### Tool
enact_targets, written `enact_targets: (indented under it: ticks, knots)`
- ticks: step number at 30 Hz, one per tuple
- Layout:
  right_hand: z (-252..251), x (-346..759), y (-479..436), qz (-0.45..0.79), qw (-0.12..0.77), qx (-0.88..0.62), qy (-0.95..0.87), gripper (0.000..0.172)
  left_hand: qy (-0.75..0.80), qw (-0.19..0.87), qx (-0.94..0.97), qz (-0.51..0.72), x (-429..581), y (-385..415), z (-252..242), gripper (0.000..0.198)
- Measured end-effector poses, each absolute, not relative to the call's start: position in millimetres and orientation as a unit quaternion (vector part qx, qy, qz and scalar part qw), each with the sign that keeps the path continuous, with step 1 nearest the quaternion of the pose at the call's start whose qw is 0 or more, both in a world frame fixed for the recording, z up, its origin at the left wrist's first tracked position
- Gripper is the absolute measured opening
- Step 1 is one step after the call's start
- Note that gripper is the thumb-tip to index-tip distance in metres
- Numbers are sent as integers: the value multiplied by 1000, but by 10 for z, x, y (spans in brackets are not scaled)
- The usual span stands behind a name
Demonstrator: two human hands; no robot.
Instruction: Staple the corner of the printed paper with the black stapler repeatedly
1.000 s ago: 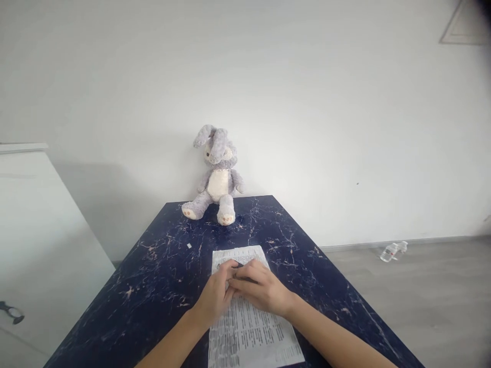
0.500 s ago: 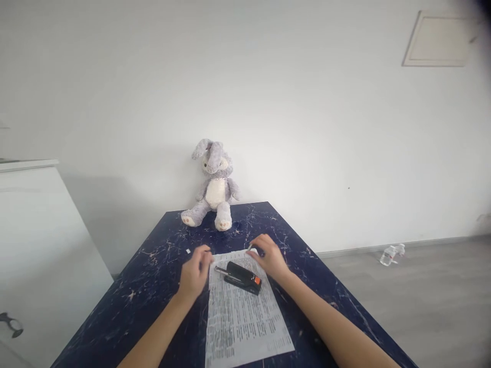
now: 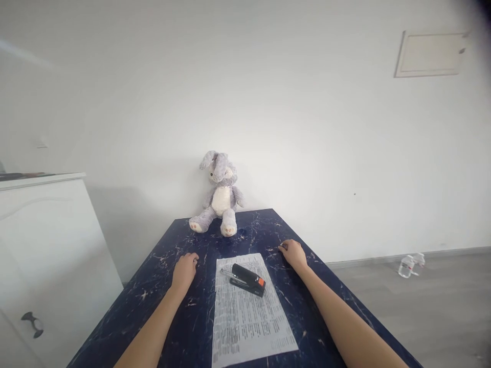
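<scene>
A black stapler with an orange patch lies on a printed sheet of paper, its metal staple channel sticking out to the left, exposed. My left hand rests on the table to the left of the sheet, fingers curled in; what they may hold is hidden. To the right of the sheet, near the table's right edge, my right hand also rests with its fingers bent together, and I cannot make out anything in them. Neither hand touches the stapler or the paper.
A grey plush rabbit sits at the far end of the dark blue marbled table, against the wall. A white cabinet stands on the left. Clear plastic bottles are on the floor at right.
Both hands have moved apart, from the top corners of the sheet to the table on either side. The small white piece left of the sheet no longer shows. The view has shifted slightly.
</scene>
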State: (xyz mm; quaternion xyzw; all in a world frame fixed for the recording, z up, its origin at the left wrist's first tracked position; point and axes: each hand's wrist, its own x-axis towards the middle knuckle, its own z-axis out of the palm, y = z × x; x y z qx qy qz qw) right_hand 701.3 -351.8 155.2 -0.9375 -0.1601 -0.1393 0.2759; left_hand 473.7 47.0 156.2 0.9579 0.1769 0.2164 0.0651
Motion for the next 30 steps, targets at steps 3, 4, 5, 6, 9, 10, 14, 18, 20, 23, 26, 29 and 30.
enact_targets:
  ticks: [3,4,5,6,9,10,14,18,20,23,26,29,30]
  knots:
    - [1529,7044,-3524,-132,278,-939,-153,26,170,62,957,225,4735,468,1586,31]
    - [1522,7055,-3527,-132,279,-939,-150,29,168,73,955,231,4744,467,1578,31]
    - [1515,7067,-3529,-132,282,-939,-148,34,163,92,953,238,4756,463,1567,31]
    - [1508,7078,-3530,-132,284,-939,-146,38,157,116,950,244,4771,453,1555,33]
    - [1490,7106,-3531,-128,286,-939,-142,39,120,200,934,270,4808,372,1551,40]
    - [1485,7115,-3530,-126,285,-939,-142,37,106,223,926,285,4812,325,1565,41]
    - [1472,7138,-3520,-119,274,-942,-151,38,58,276,895,345,4770,61,1694,41]
    - [1451,7127,-3493,-117,254,-945,-172,37,33,305,894,326,4692,-206,1824,38]
    - [1435,7114,-3479,-122,251,-943,-183,43,20,307,897,316,4669,-295,1853,38]
    - [1427,7099,-3460,-140,263,-935,-194,58,-1,308,903,301,4661,-367,1859,38]
    - [1482,7066,-3424,-168,290,-916,-220,62,-20,327,903,277,4665,-396,1841,41]
    - [1627,6933,-3355,-193,315,-889,-270,52,-37,343,902,260,4663,-419,1840,46]
    - [1691,6855,-3328,-201,324,-875,-297,47,-41,344,902,258,4659,-428,1848,46]
